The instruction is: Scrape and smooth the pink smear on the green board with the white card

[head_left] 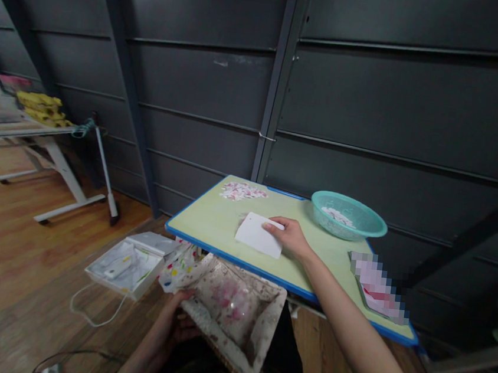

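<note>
My left hand (176, 321) grips the left rim of a stained, fabric-lined basket (261, 324), tilted below the table's front edge. Pinkish bits lie at the basket's bottom. Between thumb and fingers, my right hand (290, 235) pinches a white card (258, 235) just over the pale green tabletop (210, 221). Its far left corner has a small dark dot, perhaps a hole. A dark smudge shows by the card's left edge. Farther back on the table lies a spread of small white and pink pieces (243, 192).
A teal plastic basket (363, 219) with white pieces stands at the table's back right. A flat, partly blurred device (375, 283) lies near the right edge. On the left are an open white box (134, 263) with a cord and another table (23, 130). A dark panelled wall (206, 81) rises behind.
</note>
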A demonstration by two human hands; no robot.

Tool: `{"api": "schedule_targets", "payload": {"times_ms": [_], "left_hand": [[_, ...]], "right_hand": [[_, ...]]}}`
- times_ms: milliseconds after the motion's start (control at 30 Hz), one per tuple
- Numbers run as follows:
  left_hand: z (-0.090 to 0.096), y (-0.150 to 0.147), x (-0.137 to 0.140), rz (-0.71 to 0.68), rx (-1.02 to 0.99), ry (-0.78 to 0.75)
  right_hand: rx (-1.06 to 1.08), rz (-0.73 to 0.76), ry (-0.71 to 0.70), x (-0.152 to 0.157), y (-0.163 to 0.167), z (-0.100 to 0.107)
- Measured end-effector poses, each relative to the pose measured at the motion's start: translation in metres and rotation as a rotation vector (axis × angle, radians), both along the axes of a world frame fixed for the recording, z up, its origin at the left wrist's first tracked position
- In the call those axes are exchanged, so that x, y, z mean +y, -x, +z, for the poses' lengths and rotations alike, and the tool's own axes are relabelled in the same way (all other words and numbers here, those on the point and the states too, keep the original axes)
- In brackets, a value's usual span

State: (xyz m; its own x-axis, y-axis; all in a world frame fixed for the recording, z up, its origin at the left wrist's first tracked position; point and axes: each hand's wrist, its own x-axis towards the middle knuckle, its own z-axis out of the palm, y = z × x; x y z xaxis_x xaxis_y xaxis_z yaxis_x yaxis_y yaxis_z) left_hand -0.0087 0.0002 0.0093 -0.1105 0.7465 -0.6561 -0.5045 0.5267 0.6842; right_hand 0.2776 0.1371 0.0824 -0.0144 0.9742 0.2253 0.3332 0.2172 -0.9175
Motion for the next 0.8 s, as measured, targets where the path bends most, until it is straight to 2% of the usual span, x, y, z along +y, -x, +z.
{"api": "schedule_targets", "payload": {"times_ms": [167, 367, 533, 667, 800], "left_hand": [[0.001, -0.001, -0.001, -0.019, 0.004, -0.003], [-0.006, 0.002, 0.0, -0.045, 0.018, -0.005], [-0.005, 0.001, -0.002, -0.047, 0.014, -0.01], [-0.002, 0.0, -0.001, -0.04, 0.007, 0.001], [-0.01, 0.002, 0.0, -0.029, -0.036, -0.023]], "right_hand": [[0.005, 0.03, 0.05, -0.004, 0.001, 0.001], [-0.006, 0.005, 0.047, -0.006, 0.002, 0.004], [-0.03, 0.12, 0.094, -0.008, 0.002, 0.005], [0.022, 0.091, 0.095, -0.009, 0.001, 0.005], [0.038, 0.156, 0.148, -0.01, -0.001, 0.005]]}}
